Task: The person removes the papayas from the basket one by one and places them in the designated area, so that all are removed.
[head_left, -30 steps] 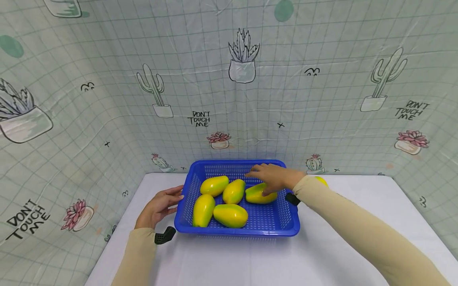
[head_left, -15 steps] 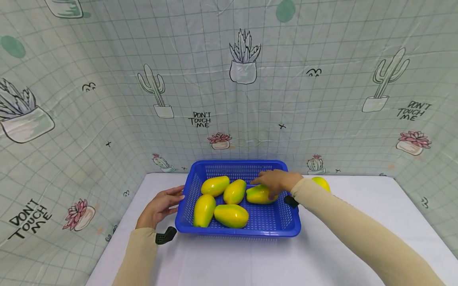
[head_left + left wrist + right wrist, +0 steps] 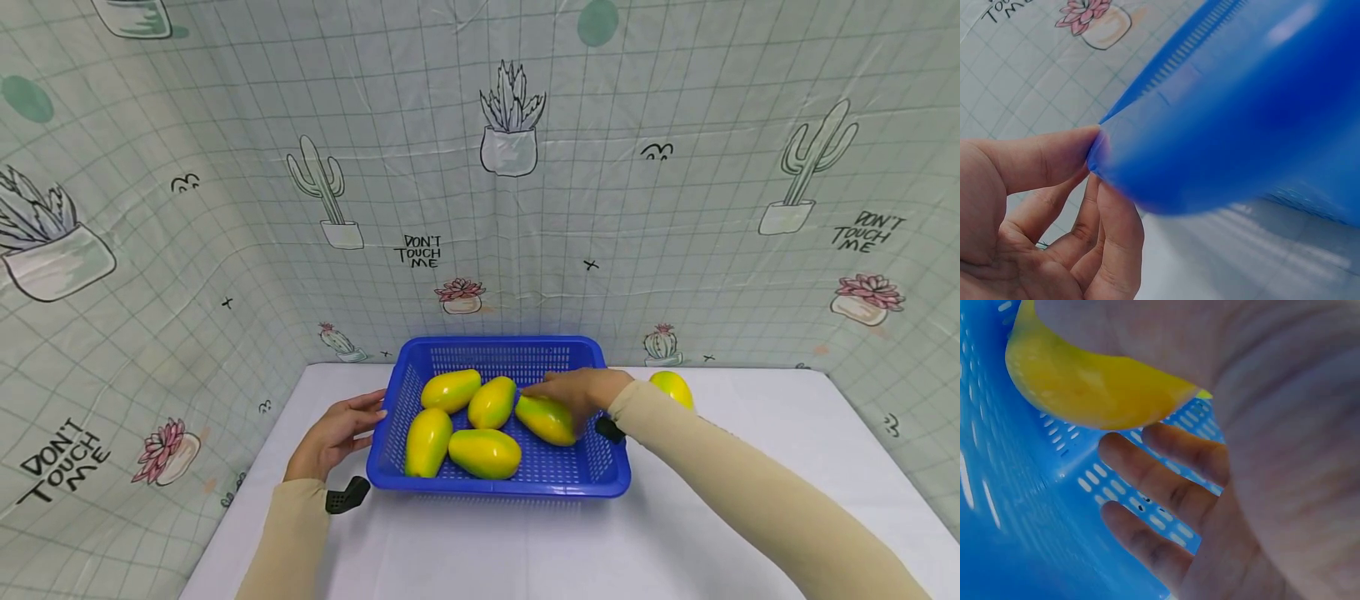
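In the head view, a blue plastic basket [image 3: 498, 486] with slotted sides holds several glossy yellow-green papayas. My left hand [image 3: 335, 433] is at its left end; in the left wrist view, the thumb [image 3: 1054, 156] and fingers pinch the rim [image 3: 1166, 194]. My right hand [image 3: 577, 392] reaches inside over the right-hand papaya [image 3: 543, 421], gripping it between thumb and fingers. From the right wrist, this papaya [image 3: 1097, 394] shows under the thumb, with the fingertips [image 3: 1113, 447] along its lower side and the slotted basket floor behind.
Other papayas [image 3: 491, 402] lie left of the gripped one, including a front papaya [image 3: 485, 454]. Outside the basket, a yellow-green fruit [image 3: 671, 388] sits on the white table [image 3: 480, 550] beyond the right forearm. A patterned cloth [image 3: 592, 217] hangs behind the table.
My right hand has lowered onto the right-hand papaya and closed about it. That papaya has turned, its right end swinging toward me. The left hand stays at the rim.
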`<action>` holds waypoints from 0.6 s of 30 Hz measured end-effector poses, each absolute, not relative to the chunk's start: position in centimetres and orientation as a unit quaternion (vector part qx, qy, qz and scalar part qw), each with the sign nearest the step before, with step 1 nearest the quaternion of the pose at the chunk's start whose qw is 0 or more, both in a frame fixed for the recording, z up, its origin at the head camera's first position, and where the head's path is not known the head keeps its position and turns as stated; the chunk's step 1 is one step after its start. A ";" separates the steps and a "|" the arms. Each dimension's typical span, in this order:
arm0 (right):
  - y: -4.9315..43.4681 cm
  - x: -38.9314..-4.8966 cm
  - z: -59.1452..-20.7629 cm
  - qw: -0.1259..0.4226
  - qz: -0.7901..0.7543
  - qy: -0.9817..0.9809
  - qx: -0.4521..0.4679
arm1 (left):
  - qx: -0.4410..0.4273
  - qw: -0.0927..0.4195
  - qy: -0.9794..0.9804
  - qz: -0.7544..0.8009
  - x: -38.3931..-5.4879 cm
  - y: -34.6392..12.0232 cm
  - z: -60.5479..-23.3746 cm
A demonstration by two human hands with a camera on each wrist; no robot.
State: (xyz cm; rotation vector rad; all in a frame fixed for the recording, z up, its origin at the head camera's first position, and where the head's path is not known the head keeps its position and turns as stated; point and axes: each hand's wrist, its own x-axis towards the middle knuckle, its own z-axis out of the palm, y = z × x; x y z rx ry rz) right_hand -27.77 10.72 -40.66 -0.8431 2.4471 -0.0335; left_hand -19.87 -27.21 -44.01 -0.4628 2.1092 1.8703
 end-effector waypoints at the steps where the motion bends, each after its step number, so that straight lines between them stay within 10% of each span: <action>1: 10.6 -27.7 -40.7 0.269 -0.009 0.908 -0.321 | -0.160 0.142 0.731 0.648 -19.9 -27.2 -44.0; 18: 10.2 -27.2 -40.9 0.265 0.036 0.894 -0.360 | -0.160 0.142 0.729 0.650 -19.8 -27.3 -44.1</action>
